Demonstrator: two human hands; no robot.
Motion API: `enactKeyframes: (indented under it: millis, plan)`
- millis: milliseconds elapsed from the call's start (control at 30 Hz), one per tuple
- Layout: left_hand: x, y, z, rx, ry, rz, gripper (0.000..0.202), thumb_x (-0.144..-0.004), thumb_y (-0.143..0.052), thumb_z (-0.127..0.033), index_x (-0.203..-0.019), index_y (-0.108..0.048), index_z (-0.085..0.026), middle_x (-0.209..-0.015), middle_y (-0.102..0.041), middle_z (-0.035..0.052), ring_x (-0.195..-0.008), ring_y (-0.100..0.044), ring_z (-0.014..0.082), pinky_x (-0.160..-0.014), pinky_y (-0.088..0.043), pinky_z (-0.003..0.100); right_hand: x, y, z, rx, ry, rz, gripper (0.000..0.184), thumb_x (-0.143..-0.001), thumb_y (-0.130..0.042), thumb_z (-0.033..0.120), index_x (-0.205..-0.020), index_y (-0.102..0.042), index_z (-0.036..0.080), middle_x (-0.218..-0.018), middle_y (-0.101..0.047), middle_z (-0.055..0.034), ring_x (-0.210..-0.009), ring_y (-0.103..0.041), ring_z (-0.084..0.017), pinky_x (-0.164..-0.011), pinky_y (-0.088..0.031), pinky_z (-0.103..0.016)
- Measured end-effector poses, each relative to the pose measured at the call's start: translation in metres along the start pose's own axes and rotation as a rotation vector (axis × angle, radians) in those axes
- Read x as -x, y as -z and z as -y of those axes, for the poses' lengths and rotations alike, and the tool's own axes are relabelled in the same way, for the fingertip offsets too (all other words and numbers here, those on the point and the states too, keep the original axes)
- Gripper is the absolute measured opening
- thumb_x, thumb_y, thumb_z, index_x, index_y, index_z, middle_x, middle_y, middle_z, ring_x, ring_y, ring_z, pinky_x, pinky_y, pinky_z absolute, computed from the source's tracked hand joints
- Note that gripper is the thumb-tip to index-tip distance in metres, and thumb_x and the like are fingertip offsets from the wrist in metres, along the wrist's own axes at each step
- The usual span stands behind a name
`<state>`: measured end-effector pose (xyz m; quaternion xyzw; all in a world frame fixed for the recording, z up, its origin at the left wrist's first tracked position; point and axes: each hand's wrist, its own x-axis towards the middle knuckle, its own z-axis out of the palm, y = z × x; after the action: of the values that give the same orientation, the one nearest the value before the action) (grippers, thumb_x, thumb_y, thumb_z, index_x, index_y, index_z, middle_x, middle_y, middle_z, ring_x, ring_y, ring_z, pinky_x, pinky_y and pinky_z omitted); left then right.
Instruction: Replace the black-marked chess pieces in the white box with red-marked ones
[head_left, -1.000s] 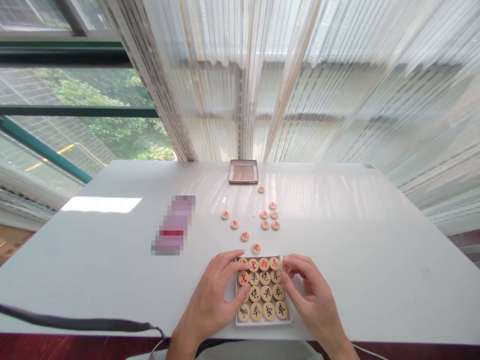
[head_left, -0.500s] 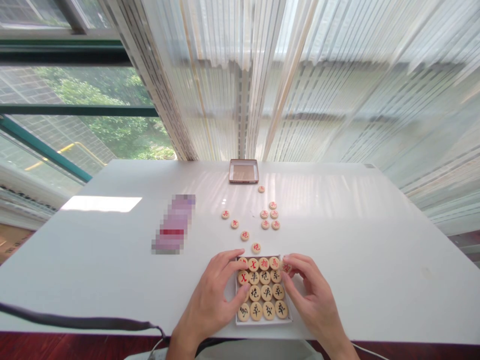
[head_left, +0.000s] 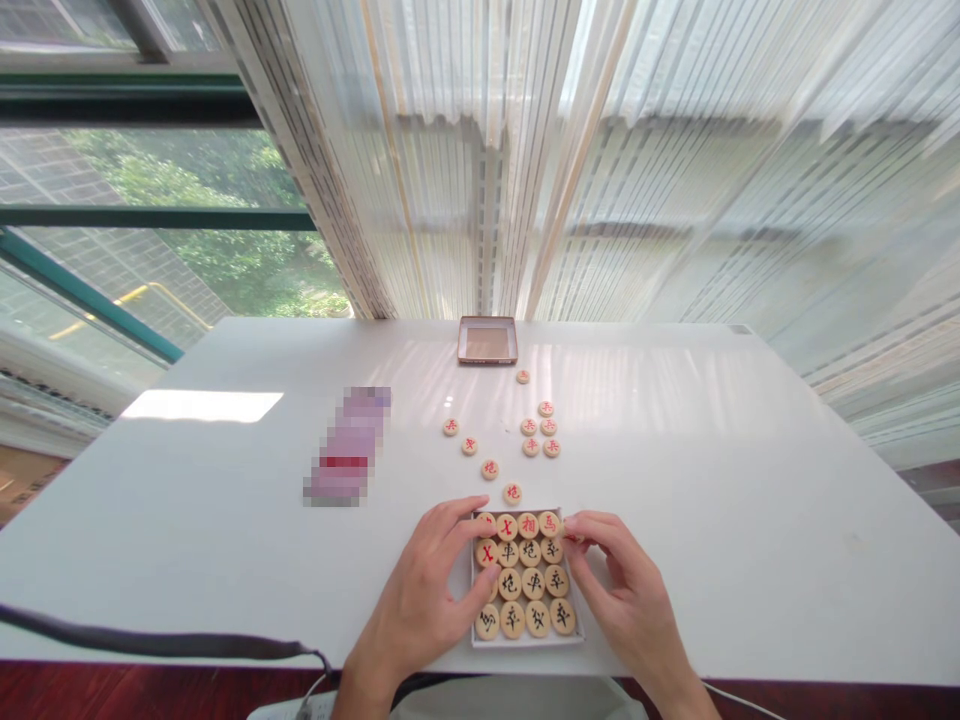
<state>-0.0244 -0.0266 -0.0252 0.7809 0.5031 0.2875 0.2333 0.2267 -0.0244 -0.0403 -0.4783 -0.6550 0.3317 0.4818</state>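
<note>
In front of me a shallow white box (head_left: 525,643) holds rows of round wooden Chinese chess pieces, red characters mostly along the top and black below. My left hand (head_left: 427,570) lies across the box's left side, its fingers spread. Its index fingertip touches the top-left piece, and its thumb covers part of the left column. At the upper right corner, my right hand (head_left: 619,570) pinches a Chinese chess piece (head_left: 574,538) between thumb and fingers, close beside the red horse piece (head_left: 550,525). Most of the held piece is hidden by the fingertips.
Loose red pieces lie beyond the box, including a cannon piece (head_left: 512,493) and a cluster of soldiers (head_left: 549,427). An open box lid (head_left: 487,361) stands at the far edge. A blurred purple item (head_left: 349,440) is to the left, and a black strap (head_left: 150,636) crosses the near left.
My right hand stays at the box's upper right corner, but the pinched piece has turned, so its red face no longer shows fully. My left hand has not moved noticeably.
</note>
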Motion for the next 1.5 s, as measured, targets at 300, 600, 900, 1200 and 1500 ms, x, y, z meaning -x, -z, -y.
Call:
enactKeyframes:
  millis: [300,600,900,1200,1500]
  plan:
    - [0.0,0.001,-0.001,0.004,-0.003,-0.011,0.034,-0.091,-0.062,-0.02,-0.124,-0.058,-0.028,-0.144,-0.056,0.0082,-0.134,-0.053,0.0273,-0.111,-0.049,0.048,0.001,0.001,-0.005,-0.004,0.005,-0.012,0.015,-0.098,-0.061,0.018,-0.109,-0.066,0.027,-0.106,-0.067,-0.0061,-0.1,-0.066,-0.021,-0.084,-0.059,-0.034]
    - [-0.001,0.001,-0.001,0.021,0.001,-0.025,0.029,-0.095,-0.058,-0.02,-0.124,-0.058,-0.027,-0.141,-0.057,0.0083,-0.133,-0.054,0.0264,-0.11,-0.049,0.047,0.001,0.001,-0.001,0.007,0.007,-0.031,0.014,-0.1,-0.057,0.02,-0.108,-0.067,0.026,-0.107,-0.068,-0.0074,-0.101,-0.067,-0.023,-0.085,-0.06,-0.036]
    - [-0.001,0.001,0.002,0.057,0.029,-0.009,0.028,-0.101,-0.047,-0.017,-0.124,-0.057,-0.028,-0.142,-0.056,0.0071,-0.135,-0.051,0.0239,-0.113,-0.046,0.046,0.003,-0.001,0.016,-0.051,-0.076,0.031,0.017,-0.099,-0.06,0.021,-0.113,-0.068,0.027,-0.113,-0.065,-0.0087,-0.105,-0.066,-0.022,-0.086,-0.061,-0.033]
    - [-0.002,0.0,0.003,0.082,0.015,-0.043,0.027,-0.1,-0.048,-0.016,-0.123,-0.057,-0.026,-0.139,-0.057,0.0081,-0.134,-0.052,0.0242,-0.112,-0.047,0.046,0.004,-0.036,0.052,0.082,-0.134,0.302,0.014,-0.097,-0.06,0.021,-0.097,-0.073,0.025,-0.083,-0.071,-0.0015,-0.07,-0.067,-0.016,-0.064,-0.055,-0.024]
    - [-0.002,0.0,0.001,0.089,0.005,-0.054,0.028,-0.099,-0.047,-0.014,-0.122,-0.059,-0.026,-0.139,-0.058,0.0077,-0.132,-0.055,0.0241,-0.111,-0.049,0.044,0.009,-0.055,0.041,0.251,-0.099,0.233,0.01,-0.095,-0.063,0.021,-0.088,-0.069,0.024,-0.076,-0.069,-0.0005,-0.066,-0.065,-0.016,-0.061,-0.052,-0.024]
